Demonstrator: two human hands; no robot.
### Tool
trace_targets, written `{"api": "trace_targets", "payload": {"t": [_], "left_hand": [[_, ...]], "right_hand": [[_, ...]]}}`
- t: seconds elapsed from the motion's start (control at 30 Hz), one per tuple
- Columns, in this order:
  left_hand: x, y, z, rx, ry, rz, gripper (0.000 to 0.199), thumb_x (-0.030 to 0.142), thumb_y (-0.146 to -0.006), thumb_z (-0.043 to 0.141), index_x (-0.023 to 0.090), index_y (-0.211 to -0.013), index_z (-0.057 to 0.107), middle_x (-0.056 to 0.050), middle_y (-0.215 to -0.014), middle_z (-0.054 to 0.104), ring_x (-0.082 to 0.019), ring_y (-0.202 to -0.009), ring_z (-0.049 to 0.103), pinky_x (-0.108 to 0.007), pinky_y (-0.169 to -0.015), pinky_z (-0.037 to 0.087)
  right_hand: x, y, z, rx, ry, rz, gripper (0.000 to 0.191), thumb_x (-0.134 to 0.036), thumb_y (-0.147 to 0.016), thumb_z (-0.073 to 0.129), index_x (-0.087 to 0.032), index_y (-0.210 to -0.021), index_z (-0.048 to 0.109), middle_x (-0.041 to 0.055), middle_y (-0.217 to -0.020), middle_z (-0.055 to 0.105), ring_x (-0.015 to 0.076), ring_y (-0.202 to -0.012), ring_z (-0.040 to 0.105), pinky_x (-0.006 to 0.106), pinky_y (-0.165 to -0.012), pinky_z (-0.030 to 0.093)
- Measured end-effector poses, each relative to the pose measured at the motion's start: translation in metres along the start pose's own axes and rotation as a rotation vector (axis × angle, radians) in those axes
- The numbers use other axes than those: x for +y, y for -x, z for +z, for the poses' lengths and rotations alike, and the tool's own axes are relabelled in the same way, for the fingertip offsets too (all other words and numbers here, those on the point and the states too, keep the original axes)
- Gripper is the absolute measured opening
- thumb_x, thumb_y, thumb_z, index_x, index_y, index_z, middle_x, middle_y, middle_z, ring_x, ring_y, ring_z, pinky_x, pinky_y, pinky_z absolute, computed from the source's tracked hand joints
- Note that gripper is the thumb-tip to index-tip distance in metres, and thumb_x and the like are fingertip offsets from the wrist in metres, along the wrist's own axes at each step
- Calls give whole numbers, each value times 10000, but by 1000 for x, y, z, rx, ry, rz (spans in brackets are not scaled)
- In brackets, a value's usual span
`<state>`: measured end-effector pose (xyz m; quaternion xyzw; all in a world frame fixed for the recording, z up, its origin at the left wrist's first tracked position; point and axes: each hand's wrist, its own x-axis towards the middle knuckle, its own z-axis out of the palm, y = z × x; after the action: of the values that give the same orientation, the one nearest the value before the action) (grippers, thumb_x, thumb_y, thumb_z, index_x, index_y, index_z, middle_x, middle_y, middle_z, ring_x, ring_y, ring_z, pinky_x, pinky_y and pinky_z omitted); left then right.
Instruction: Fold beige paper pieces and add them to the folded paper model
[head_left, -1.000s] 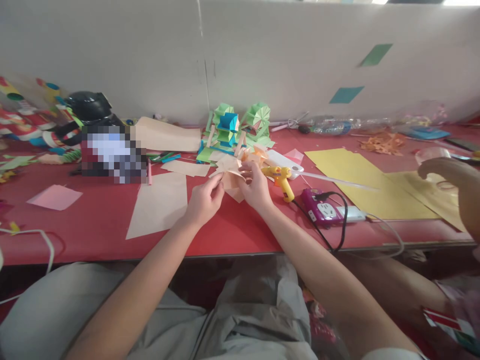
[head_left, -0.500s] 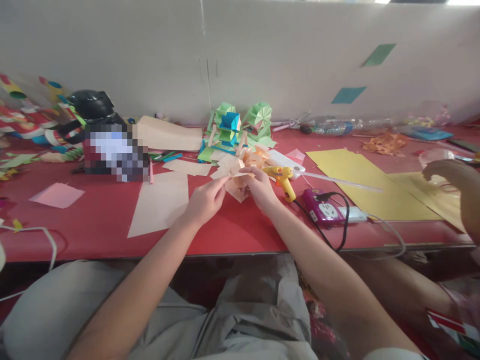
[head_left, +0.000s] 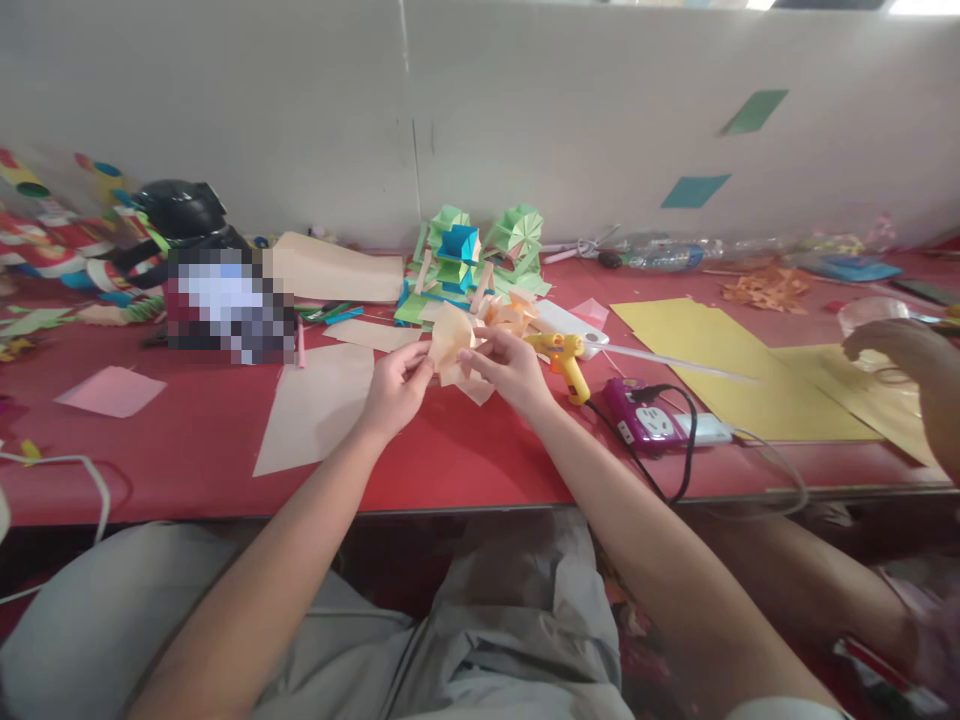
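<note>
Between my two hands is a piece of cream paper [head_left: 451, 338], curved and upright above the red table. My left hand [head_left: 397, 388] pinches its left edge. Fingers and thumb of my right hand [head_left: 512, 370] close on its right side. Behind the right fingers lie folded orange paper pieces [head_left: 508, 312]. A yellow glue gun [head_left: 568, 365] rests just right of my right hand, a clear stick reaching out from its back. Behind my hands stand green and blue folded-paper shapes [head_left: 459, 245].
A purple power socket [head_left: 646, 412] with cables sits right of the glue gun. Yellow sheets [head_left: 705, 385] lie farther right, where another person's hand [head_left: 896, 350] rests. Left are a cream sheet [head_left: 319, 410], a pink paper [head_left: 112, 390] and a black object [head_left: 180, 210].
The cream paper has been raised and turned so its broad face shows. My left hand has moved slightly left and down; my right hand keeps nearly the same place.
</note>
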<state>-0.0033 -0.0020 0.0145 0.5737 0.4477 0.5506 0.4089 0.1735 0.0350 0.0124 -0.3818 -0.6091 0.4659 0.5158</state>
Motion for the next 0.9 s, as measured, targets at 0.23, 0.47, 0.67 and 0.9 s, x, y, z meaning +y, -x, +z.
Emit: {"api": "trace_targets", "payload": {"t": [0.23, 0.47, 0.67, 0.9], "left_hand": [[6, -1, -2, -143, 189, -202, 403, 370, -779, 734, 150, -1116, 712, -103, -1008, 756, -273, -931, 720, -418, -845, 591], [6, -2, -5, -83, 247, -287, 408, 267, -765, 719, 183, -1157, 646, -58, -885, 714, -221, -872, 713, -387, -820, 595], [8, -2, -3, -95, 257, -273, 242, 267, -753, 716, 204, -969, 627, -15, -820, 687, -191, -802, 707, -377, -808, 596], [6, -5, -4, -97, 285, -307, 147, 240, -735, 713, 166, -862, 716, -58, -900, 719, -201, -852, 701, -390, -868, 594]], "right_hand": [[-1, -1, -2, -13, -21, 10, 471, -544, -691, 793, -203, -998, 692, 50, -900, 721, 179, -788, 676, 306, -699, 558], [2, 0, -2, -102, -61, 46, 584, -509, -685, 815, -216, -1156, 634, 47, -891, 732, 202, -800, 705, 328, -701, 587], [6, 1, 0, -59, 55, -60, 543, -480, -814, 705, -255, -1283, 550, 63, -1021, 708, 189, -805, 685, 324, -682, 591], [9, 3, -3, -89, 383, -392, 401, -301, -950, 502, -278, -1345, 566, 118, -1444, 479, 282, -1341, 473, 439, -920, 561]]}}
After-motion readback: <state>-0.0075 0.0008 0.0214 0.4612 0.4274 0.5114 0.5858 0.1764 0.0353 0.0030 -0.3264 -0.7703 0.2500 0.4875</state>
